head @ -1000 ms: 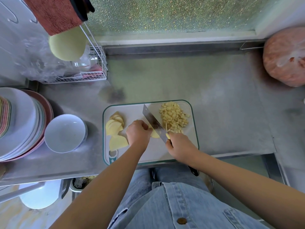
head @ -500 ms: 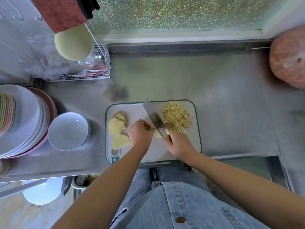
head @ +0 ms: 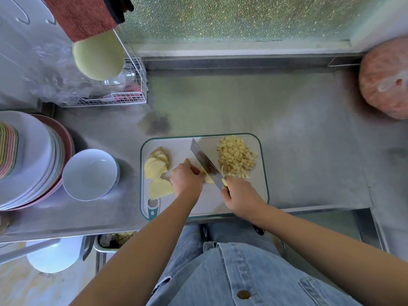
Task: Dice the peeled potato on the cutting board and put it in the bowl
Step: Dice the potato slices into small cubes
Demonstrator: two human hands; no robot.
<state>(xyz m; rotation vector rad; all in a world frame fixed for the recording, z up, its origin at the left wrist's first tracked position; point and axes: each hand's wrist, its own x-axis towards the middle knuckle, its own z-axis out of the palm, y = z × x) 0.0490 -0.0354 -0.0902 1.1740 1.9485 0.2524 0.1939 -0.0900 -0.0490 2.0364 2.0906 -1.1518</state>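
Steel counter (head: 287, 140) under us carries the cutting board (head: 181, 144). Our left hand (head: 186, 181), fingers curled, pins 1 potato piece (head: 207, 178) against the left face of the knife (head: 204, 161). Our right hand (head: 241, 196) grips the handle, and the blade slants away to the far left. Loose cubes (head: 236, 155) lie right of it, slices (head: 156, 168) left, and the bowl (head: 88, 173) is beyond them, nearer our left hand.

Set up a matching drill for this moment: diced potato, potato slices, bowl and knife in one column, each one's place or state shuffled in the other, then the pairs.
1 diced potato
2 potato slices
3 bowl
4 knife

A gripped by the right hand
B left part of the cutting board
C empty, on the counter left of the board
D right part of the cutting board

Pairs: 1-D, 2-B, 3-C, 4-A
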